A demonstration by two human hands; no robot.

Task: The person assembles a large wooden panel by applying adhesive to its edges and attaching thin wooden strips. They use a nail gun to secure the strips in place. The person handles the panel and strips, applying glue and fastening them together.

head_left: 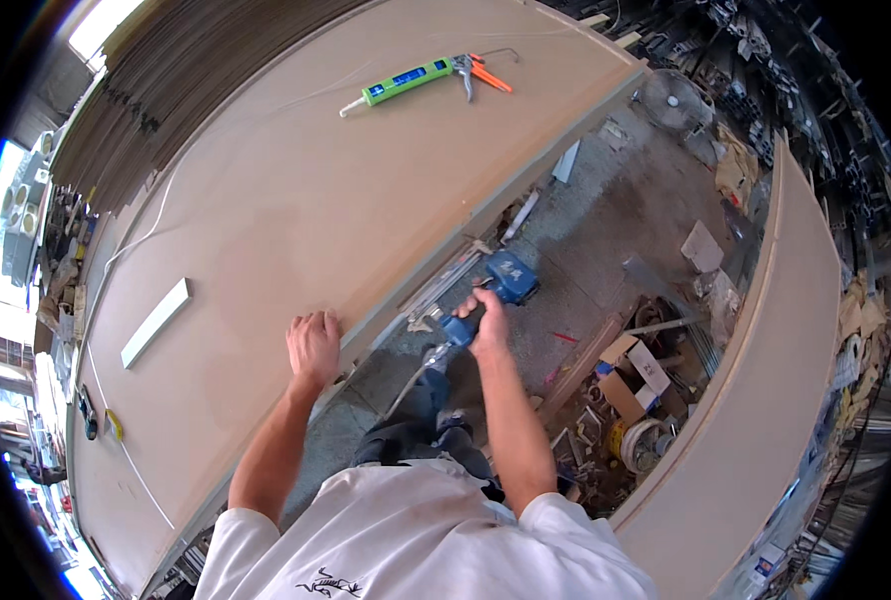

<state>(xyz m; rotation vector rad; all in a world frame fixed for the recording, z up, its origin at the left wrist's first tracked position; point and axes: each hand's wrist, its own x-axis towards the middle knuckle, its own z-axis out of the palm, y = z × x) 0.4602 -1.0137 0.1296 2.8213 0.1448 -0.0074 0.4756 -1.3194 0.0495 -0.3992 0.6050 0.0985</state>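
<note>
My right hand [487, 325] is wrapped round the handle of a blue nail gun [512, 276], held just off the side of the large brown board [296, 210]. A metal fitting and a thin air hose [406, 388] run from the handle's lower end. My left hand [314, 348] lies palm down on the board close to its edge, fingers slightly bent, holding nothing. On the board's far part rests a caulking gun [411, 82] with a green tube and an orange handle. A short white strip [157, 323] lies left of my left hand.
A second board [766, 390] stands to the right. Between the boards are a cardboard box [630, 385] among scraps, and a fan [674, 102] farther back. A stack of sheets [196, 75] stands at the far left. A yellow-and-black tool [115, 424] sits near the left edge.
</note>
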